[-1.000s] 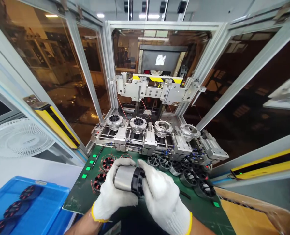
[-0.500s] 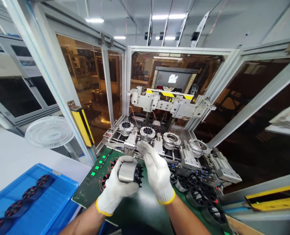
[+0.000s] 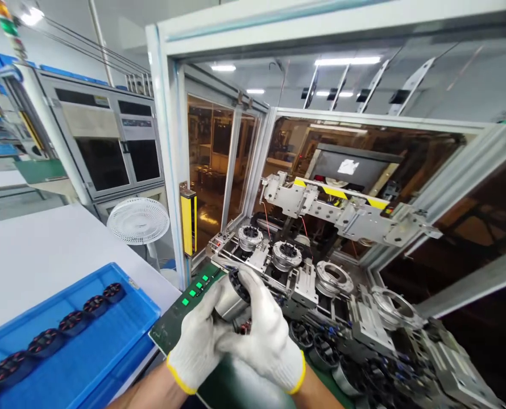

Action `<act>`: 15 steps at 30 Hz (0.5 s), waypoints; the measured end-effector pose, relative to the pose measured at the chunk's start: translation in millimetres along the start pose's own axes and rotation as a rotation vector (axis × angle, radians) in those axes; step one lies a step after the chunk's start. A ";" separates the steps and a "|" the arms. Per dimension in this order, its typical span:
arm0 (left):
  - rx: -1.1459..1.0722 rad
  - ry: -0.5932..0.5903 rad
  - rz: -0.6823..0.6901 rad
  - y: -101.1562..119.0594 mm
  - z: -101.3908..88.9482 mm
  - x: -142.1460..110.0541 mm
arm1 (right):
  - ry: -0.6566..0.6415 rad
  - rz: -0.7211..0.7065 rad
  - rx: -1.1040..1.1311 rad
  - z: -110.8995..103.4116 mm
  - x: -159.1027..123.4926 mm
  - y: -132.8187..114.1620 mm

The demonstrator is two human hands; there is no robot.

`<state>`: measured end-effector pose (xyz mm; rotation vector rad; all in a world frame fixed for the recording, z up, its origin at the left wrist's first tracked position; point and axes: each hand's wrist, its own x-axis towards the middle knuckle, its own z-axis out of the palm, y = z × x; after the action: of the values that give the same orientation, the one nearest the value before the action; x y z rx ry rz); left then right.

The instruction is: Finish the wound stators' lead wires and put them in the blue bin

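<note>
Both of my hands wear white knitted gloves with yellow cuffs. Between them is a motor stator core [image 3: 231,302], a silver metal cylinder with a black slotted plastic end, tilted with that end up and away. My left hand [image 3: 198,336] wraps round its near left side. Closed over its right side and black end is my right hand [image 3: 270,334], whose thumb reaches towards the left palm. Part of the core is hidden by the gloves. Just beyond the hands, two round metal fixtures [image 3: 286,268] hold black-ended cores; further right, a ring fixture [image 3: 335,279] shows an open bore.
A blue tray [image 3: 120,341] at left carries several wound stators [image 3: 74,322]. Several loose cores [image 3: 323,351] sit right of my hands. Green lit squares [image 3: 185,302] line the green bench [image 3: 168,329]. A white fan [image 3: 139,221] and machine frame post [image 3: 161,142] stand behind.
My right hand has come from apart to close on the stator core. The core has turned, its black end now up instead of right. The view has swung left.
</note>
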<state>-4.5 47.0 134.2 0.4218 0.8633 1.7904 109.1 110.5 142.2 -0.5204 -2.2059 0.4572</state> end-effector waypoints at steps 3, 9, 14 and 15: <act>-0.132 0.092 0.000 0.4 -2.3 -6.5 | 0.109 -0.032 -0.063 11.4 5.2 -7.3; 0.337 -0.024 0.248 11.1 -25.1 -10.3 | 0.106 -0.053 0.062 12.4 9.6 -22.9; 0.853 -0.065 0.359 30.7 -49.8 -23.1 | -0.016 -0.061 0.117 -1.4 3.5 -33.4; 0.915 -0.066 0.379 34.1 -53.9 -26.0 | -0.108 -0.047 0.118 -6.8 3.9 -33.8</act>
<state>-51.8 -2.3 125.6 1.2877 1.6180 1.5981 104.9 84.9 165.1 -0.3875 -2.2722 0.5991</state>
